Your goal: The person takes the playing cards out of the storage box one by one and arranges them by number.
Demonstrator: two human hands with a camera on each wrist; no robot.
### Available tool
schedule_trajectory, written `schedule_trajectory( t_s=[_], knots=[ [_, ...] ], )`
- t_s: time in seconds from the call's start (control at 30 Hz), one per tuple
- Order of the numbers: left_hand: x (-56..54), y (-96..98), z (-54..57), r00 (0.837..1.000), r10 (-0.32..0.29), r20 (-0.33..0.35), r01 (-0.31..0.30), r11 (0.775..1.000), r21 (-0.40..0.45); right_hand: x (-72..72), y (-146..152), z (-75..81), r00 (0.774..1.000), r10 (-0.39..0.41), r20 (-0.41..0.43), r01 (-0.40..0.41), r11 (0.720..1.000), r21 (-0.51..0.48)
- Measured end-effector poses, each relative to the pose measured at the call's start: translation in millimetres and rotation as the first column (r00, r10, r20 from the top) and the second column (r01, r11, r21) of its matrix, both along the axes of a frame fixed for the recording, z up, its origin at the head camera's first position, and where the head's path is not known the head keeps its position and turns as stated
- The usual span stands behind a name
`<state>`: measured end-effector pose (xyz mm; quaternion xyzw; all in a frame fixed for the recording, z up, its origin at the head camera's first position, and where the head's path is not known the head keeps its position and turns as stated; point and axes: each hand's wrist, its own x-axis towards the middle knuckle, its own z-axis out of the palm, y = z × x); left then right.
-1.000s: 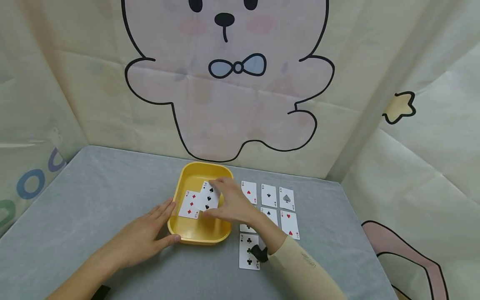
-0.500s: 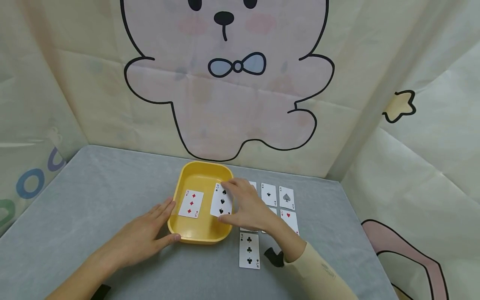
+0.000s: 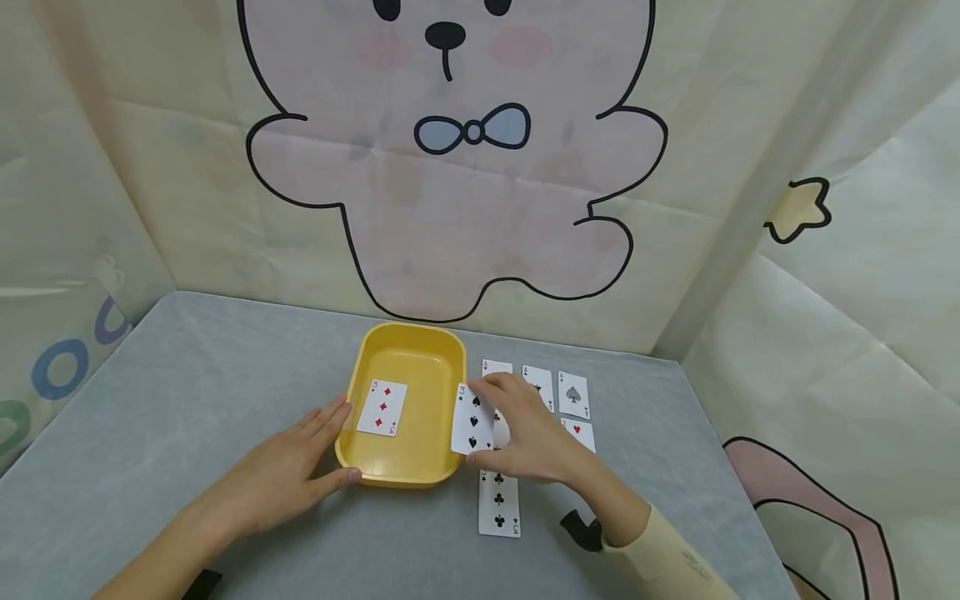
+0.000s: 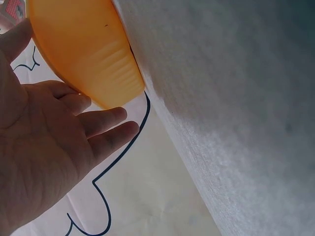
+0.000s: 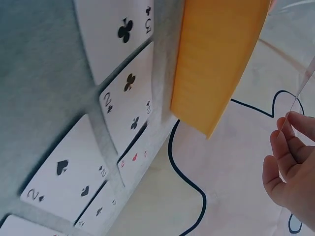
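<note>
My right hand (image 3: 528,433) pinches a three of spades (image 3: 467,421) between fingertips and thumb, raised at the right rim of the yellow tray (image 3: 405,362). Seen from the right wrist, the card (image 5: 306,83) is nearly edge-on. A three of diamonds (image 3: 382,408) lies alone inside the tray. My left hand (image 3: 288,475) rests against the tray's left side, fingers extended along it; in the left wrist view those fingers (image 4: 110,140) lie at the tray's outer wall (image 4: 93,49). Below the held card, a three of clubs (image 3: 498,508) lies face up on the table.
Right of the tray, face-up cards lie in rows, including an ace of spades (image 3: 573,396) and a two of hearts (image 3: 579,433); my right hand partly covers them. The right wrist view shows a two of clubs (image 5: 130,91) and a two of spades (image 5: 64,169). A patterned curtain (image 3: 487,208) hangs behind.
My right hand has lifted the three of spades away from the three of diamonds and carried it rightward to the tray's right rim. The left hand stays in place.
</note>
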<state>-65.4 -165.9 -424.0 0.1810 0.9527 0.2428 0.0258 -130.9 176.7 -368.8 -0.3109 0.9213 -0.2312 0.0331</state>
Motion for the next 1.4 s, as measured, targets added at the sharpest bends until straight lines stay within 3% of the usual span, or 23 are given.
schedule_trajectory(
  t_s=[0.57,1.0,1.27,1.4],
  knots=[
    [1.2,0.4,-0.2,1.000,0.009,-0.006,-0.009,1.000,-0.001,15.9,51,-16.0,1.000,0.010,0.005,-0.011,0.999,0.051],
    [1.0,1.2,-1.4,1.000,0.004,-0.021,-0.004,1.000,0.006,30.5,89,-40.3,0.999,0.046,0.014,-0.047,0.995,0.090],
    [1.7,0.8,-1.0,1.000,0.020,0.010,-0.020,1.000,0.010,31.8,103,-57.5,0.994,0.097,-0.058,-0.092,0.992,0.088],
    [1.1,1.0,-1.8,1.000,0.017,0.002,-0.017,1.000,0.008,34.8,108,-63.4,0.995,0.090,-0.044,-0.084,0.989,0.124]
  ],
)
